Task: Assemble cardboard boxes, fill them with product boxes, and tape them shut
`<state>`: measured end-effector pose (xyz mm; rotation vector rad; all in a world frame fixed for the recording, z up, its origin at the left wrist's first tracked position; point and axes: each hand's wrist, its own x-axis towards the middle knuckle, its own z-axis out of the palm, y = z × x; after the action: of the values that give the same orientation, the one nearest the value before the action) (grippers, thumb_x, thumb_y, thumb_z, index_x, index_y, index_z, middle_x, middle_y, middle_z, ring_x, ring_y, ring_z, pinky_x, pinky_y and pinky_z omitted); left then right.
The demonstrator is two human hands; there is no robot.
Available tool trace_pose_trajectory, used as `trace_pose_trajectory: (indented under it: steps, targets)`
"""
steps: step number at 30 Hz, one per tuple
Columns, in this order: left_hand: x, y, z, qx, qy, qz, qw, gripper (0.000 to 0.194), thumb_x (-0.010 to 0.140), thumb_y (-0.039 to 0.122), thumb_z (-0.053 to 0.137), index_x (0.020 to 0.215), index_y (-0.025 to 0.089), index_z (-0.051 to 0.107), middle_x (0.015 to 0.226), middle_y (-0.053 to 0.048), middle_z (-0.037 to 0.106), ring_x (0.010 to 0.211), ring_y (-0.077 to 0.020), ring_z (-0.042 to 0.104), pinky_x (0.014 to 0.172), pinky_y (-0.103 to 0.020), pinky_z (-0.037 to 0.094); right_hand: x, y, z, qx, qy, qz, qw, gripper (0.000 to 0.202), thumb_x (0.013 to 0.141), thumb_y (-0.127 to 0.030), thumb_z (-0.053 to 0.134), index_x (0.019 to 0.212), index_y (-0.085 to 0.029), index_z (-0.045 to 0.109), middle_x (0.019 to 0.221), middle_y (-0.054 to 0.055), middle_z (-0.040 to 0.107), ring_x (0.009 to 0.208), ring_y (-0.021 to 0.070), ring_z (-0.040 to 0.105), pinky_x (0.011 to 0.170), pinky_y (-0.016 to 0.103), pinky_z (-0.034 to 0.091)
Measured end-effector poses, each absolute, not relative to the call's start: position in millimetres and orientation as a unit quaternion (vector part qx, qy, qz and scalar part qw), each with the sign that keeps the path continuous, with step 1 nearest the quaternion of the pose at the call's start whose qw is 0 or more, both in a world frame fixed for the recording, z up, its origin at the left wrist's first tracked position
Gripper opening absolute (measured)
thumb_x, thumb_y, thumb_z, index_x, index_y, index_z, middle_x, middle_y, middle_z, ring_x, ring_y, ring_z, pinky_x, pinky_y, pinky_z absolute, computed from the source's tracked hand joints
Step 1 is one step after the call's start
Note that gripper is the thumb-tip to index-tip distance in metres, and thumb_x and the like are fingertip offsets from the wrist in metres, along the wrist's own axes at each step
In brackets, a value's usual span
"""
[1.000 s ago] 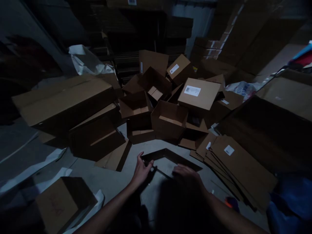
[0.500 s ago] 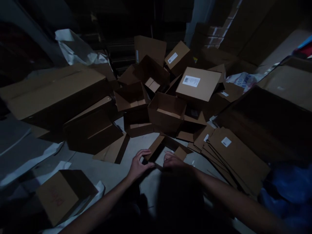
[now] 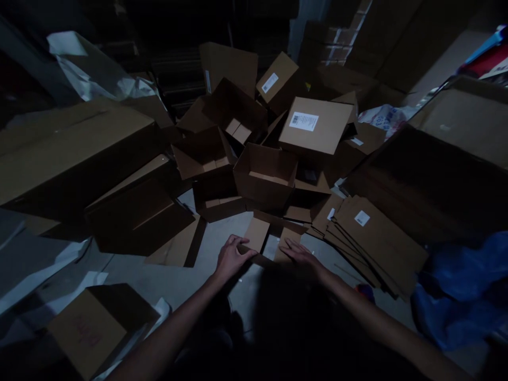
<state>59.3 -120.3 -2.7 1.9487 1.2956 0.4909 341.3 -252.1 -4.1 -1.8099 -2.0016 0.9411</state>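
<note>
A small cardboard box (image 3: 256, 233) lies on the floor in front of me, its two side flaps folded inward with a gap between them. At its near left corner, my left hand (image 3: 233, 259) pinches the front panel between thumb and fingers. My right hand (image 3: 300, 257) rests on the right flap (image 3: 289, 241), fingers stretched out over it. The near panel of the box is dark and partly hidden in shadow. To the right lies a fanned stack of flat cardboard sheets (image 3: 381, 238), the top one bearing a white label.
Several open boxes (image 3: 265, 177) are heaped beyond my hands, with a closed labelled box (image 3: 317, 124) on top. Large cartons flank both sides, one at the left (image 3: 75, 143). A box with red writing (image 3: 89, 333) sits near left, and blue plastic (image 3: 460, 286) near right.
Both side flaps of the small box have folded inward. My right hand has moved right and its fingers have spread. The left hand still grips the corner. The view has shifted slightly.
</note>
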Motion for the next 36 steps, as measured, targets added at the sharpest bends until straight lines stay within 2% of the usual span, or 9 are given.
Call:
trace_pose_trajectory:
  steps: [5,8,12,15,20,26,29,32,36]
  targets:
    - [75.5,-124.3,-14.2,0.768,0.546,0.237,0.237,0.116,0.076,0.06,0.082,0.162,0.012,0.021,0.152,-0.027,0.044,0.14,-0.0437,0.046,0.111,-0.058,0.043,339.8,-231.1,4.5,-0.624,-0.706,0.333,0.032,0.06,0.098,-0.059,0.052,0.145,-0.022,0.061,0.16,0.015,0.048,0.151,0.0334,0.041,0.128,0.059,0.02]
    - [83.1,-123.6,-18.3,0.834,0.48,0.224,0.155,0.105,0.087,0.052,0.074,0.164,0.012,0.016,0.168,-0.031,0.017,0.158,-0.0464,0.015,0.121,-0.066,0.026,341.6,-225.7,8.4,-0.658,-0.704,0.254,0.086,0.07,0.092,-0.054,0.063,0.153,-0.021,0.052,0.151,0.016,0.057,0.143,0.0353,0.05,0.126,0.059,0.026]
    - [93.7,-128.2,-19.3,0.9,0.386,0.179,0.096,0.08,0.098,0.029,0.059,0.166,0.019,0.019,0.174,-0.025,0.001,0.161,-0.0428,-0.005,0.122,-0.072,0.014,350.0,-229.0,10.7,-0.733,-0.636,0.072,0.231,0.09,0.091,-0.051,0.064,0.164,-0.014,0.028,0.164,0.02,0.038,0.153,0.0387,0.031,0.126,0.061,0.022]
    - [101.3,-134.0,-17.3,0.919,0.353,0.136,0.108,0.077,0.096,0.015,0.053,0.166,0.025,0.025,0.174,-0.021,0.008,0.161,-0.0425,0.001,0.121,-0.074,0.013,345.3,-243.2,-1.3,-0.713,-0.659,0.101,0.214,0.081,0.092,-0.055,0.062,0.158,-0.015,0.04,0.158,0.018,0.049,0.152,0.0386,0.035,0.128,0.064,0.015]
    - [98.8,-133.5,-19.6,0.948,0.27,0.065,0.154,0.071,0.097,0.009,0.039,0.163,0.033,0.034,0.168,-0.01,0.037,0.154,-0.0327,0.036,0.125,-0.066,0.014,357.1,-322.0,-46.9,-0.723,-0.628,0.203,0.203,0.051,0.096,-0.048,0.054,0.141,-0.025,0.061,0.157,0.01,0.053,0.146,0.0289,0.046,0.124,0.049,0.032]
    - [93.3,-122.4,-31.3,0.954,0.239,0.085,0.161,0.068,0.098,0.053,0.055,0.161,0.034,0.038,0.174,-0.01,0.021,0.158,-0.0373,0.025,0.127,-0.062,0.012,438.0,-463.2,-71.0,-0.963,-0.175,0.078,0.189,0.071,0.091,-0.048,0.037,0.143,-0.002,0.05,0.139,0.031,0.06,0.138,0.0402,0.052,0.113,0.062,0.04]
    - [96.0,-129.7,-26.1,0.954,0.245,0.074,0.154,0.069,0.097,0.056,0.058,0.16,0.037,0.04,0.174,-0.011,0.02,0.159,-0.0379,0.023,0.126,-0.063,0.011,448.8,-502.3,-76.4,-0.963,-0.124,0.164,0.174,0.053,0.076,-0.054,0.056,0.103,-0.011,0.073,0.09,0.022,0.075,0.091,0.0388,0.073,0.079,0.049,0.057]
    - [96.8,-135.2,-17.2,0.956,0.248,0.057,0.146,0.085,0.088,0.062,0.068,0.162,0.034,0.037,0.174,-0.016,0.017,0.159,-0.0414,0.019,0.125,-0.065,0.008,443.0,-511.6,-82.7,-0.948,-0.129,0.229,0.179,0.034,0.07,-0.055,0.062,0.07,-0.021,0.068,0.063,0.015,0.068,0.062,0.0356,0.07,0.056,0.043,0.05]
    - [86.7,-120.3,-6.4,0.967,0.194,0.024,0.161,0.086,0.088,0.062,0.07,0.162,0.036,0.035,0.173,-0.015,0.02,0.158,-0.0391,0.023,0.126,-0.063,0.007,441.2,-479.3,-78.4,-0.94,-0.144,0.209,0.228,0.048,0.074,-0.056,0.05,0.094,-0.016,0.069,0.08,0.021,0.072,0.078,0.0392,0.072,0.066,0.049,0.055]
